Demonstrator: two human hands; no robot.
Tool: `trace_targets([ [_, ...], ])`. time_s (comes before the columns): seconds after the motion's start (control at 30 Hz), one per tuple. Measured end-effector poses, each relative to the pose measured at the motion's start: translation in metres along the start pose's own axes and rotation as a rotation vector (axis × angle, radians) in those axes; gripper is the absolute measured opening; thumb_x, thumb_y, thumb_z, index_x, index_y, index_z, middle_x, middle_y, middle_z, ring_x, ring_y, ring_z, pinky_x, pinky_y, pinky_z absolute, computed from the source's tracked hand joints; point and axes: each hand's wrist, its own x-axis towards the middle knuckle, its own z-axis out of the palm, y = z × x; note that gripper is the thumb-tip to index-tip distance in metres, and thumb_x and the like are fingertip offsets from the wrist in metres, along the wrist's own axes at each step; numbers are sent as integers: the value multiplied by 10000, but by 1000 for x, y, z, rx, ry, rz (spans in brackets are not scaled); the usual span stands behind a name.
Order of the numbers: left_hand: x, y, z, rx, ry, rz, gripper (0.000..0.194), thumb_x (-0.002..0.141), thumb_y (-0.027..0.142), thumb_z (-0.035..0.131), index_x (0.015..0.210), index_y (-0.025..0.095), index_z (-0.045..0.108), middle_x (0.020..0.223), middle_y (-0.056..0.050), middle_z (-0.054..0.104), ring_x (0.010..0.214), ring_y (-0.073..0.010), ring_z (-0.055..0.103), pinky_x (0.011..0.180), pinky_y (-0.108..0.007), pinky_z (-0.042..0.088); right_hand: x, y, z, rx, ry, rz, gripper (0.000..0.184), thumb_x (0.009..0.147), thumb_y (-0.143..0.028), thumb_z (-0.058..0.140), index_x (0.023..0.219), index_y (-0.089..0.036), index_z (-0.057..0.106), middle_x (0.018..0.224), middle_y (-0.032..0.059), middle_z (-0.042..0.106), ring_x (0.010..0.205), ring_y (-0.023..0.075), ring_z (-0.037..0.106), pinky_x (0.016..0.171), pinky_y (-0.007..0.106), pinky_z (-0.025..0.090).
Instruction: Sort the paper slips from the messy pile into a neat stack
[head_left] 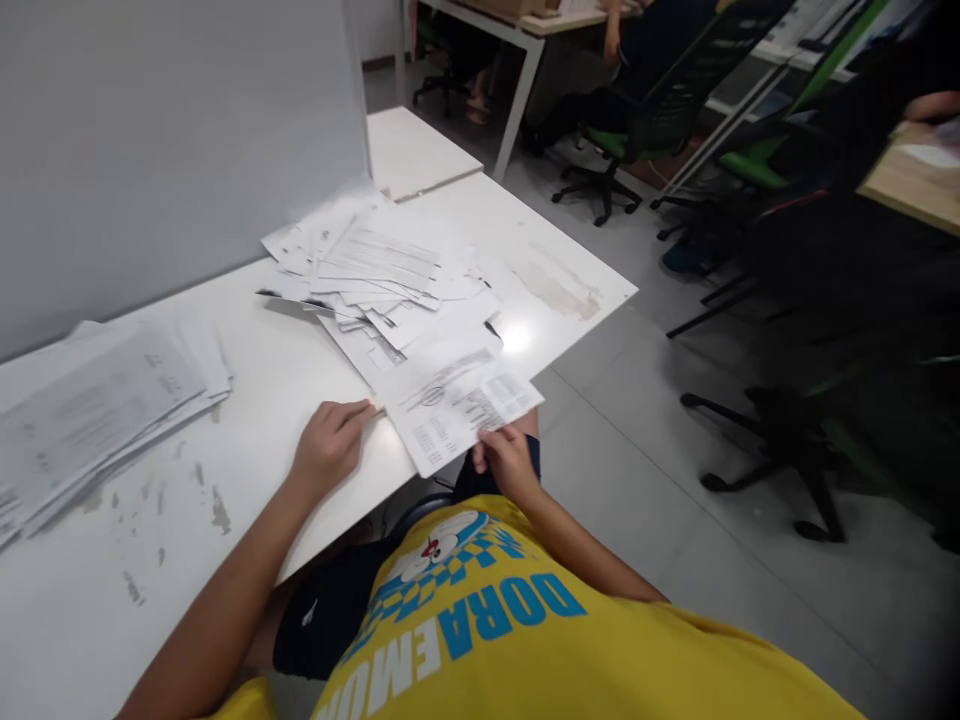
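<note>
My right hand (508, 460) pinches the near edge of a printed sheet (457, 408) with a dark oval mark and rows of small print. This sheet slants over the table's near edge, and its far end meets a messy pile of papers (382, 265). My left hand (330, 445) rests on the white table (270, 365), fingers together and partly bent, fingertips just left of the sheet. A small tan spot shows at those fingertips; I cannot make out what it is. No paper shows in the left hand.
A stack of printed papers (97, 410) lies on the left of the table. A grey partition (180, 130) stands along its back. Office chairs (630, 140), other desks (919, 175) and seated people are at the right and back. The table's right corner shows worn patches.
</note>
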Motion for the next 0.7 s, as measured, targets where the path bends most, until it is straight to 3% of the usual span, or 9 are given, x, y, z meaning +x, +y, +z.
trace_targets([
  [0.13,1,11,-7,-22,-20,-62,397,899,104,502,1254,229,627,1094,-118,710,955,-237,645,811,-415,540,0,-35,-2,49,43,-167,125,714,-291,705,705,-231,596,425,-55,553,342,107,466,356,223,365],
  [0.23,1,25,-11,-262,19,-284,349,955,312,488,1270,243,620,1171,-126,692,1069,-264,643,927,-480,516,-1,-50,16,107,-13,-237,151,757,-288,700,696,-246,569,420,-65,520,342,104,446,364,232,361],
  [0.33,2,42,-16,-741,71,-529,589,948,614,380,1361,227,545,1278,-150,647,1154,-298,626,965,-488,517,-6,-43,48,88,-135,-190,190,796,-345,696,688,-241,580,428,-53,517,347,112,439,367,255,368],
  [0.43,5,45,-23,-904,151,-767,691,847,689,536,1334,199,549,1248,-154,668,1135,-318,641,939,-463,539,-10,-25,77,-28,-358,-130,317,854,-422,660,621,-218,590,477,-9,572,428,134,528,461,285,457],
  [0.5,4,29,-33,-817,231,-903,618,804,603,658,1250,179,593,1200,-144,693,1101,-314,657,928,-452,545,-8,-16,91,-127,-550,-84,349,881,-457,631,646,-200,629,545,17,627,512,152,608,529,290,496],
  [0.57,-1,-1,-52,-647,295,-997,534,802,528,675,1178,154,617,1167,-144,704,1055,-305,672,905,-443,553,-2,-10,98,-177,-669,-30,269,875,-457,645,856,-193,696,647,20,682,589,165,668,555,281,511],
  [0.63,-15,-41,-84,-348,309,-1056,454,806,452,650,1128,134,624,1112,-140,716,989,-290,685,866,-436,564,7,-8,99,-196,-689,-4,358,862,-427,669,1157,-224,656,741,7,713,642,164,696,574,273,522],
  [0.7,-39,-80,-122,105,285,-1043,366,816,392,588,1060,122,626,990,-118,725,893,-272,682,812,-443,573,18,-10,95,-240,-666,-18,520,863,-394,670,1350,-253,548,782,-2,722,675,160,704,603,274,531],
])
